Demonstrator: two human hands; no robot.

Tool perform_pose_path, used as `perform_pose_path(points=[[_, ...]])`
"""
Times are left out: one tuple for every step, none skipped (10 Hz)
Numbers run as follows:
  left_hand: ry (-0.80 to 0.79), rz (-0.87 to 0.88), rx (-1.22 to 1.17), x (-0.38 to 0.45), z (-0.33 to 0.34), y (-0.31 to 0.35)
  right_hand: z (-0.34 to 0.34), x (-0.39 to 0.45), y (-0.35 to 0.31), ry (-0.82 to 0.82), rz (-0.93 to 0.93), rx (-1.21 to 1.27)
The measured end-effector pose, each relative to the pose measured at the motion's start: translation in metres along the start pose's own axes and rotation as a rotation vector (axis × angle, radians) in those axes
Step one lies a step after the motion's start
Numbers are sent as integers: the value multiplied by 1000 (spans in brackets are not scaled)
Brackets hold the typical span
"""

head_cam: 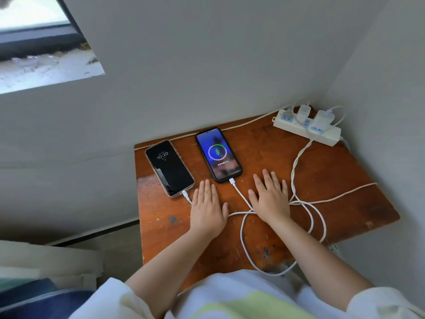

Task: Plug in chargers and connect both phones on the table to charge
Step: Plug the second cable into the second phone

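Grey walls corner a worn wooden desk (333, 180) where the clear-cased phone (169, 168) at far left and the black phone (218, 154) beside it lie plugged into white cables (243, 238) looping near from two chargers (314, 116) on the far-right power strip (307, 130), while left hand (208, 209) and right hand (271, 196) rest flat, fingers spread, holding nothing.

Two phones lie flat, face up, side by side at the table's far left. Left phone (169, 168), clear case, dark lock screen w/ a clock; white cable (186, 196) plugged into its near end. Right phone (218, 154), black case, blue screen w/ green charging bolt; second white cable (240, 195) in its near end. Both cables loop and cross toward a white power strip (322, 134) at the far right corner, where two white chargers (303, 113) sit, apparently plugged in.
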State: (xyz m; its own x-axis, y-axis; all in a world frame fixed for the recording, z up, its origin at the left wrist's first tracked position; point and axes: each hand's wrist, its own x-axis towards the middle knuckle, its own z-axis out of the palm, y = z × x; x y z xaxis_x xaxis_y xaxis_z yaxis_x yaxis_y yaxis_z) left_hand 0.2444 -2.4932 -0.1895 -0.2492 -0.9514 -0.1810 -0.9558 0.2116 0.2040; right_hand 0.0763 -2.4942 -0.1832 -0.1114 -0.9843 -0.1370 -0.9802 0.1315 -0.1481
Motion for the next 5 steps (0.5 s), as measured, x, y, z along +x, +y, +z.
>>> perform_pose_path(points=[[-9,-6,-1,0,-2,1,-1,0,0,10,5,17],[-3,-4,-6,1,-1,0,2,1,1,25,2,13],[3,-1,-16,0,-1,0,0,0,1,14,16,31],[8,8,-19,0,0,-1,0,-2,-1,-3,11,58],[21,7,-36,0,0,-1,-22,-1,-5,-16,54,189]])
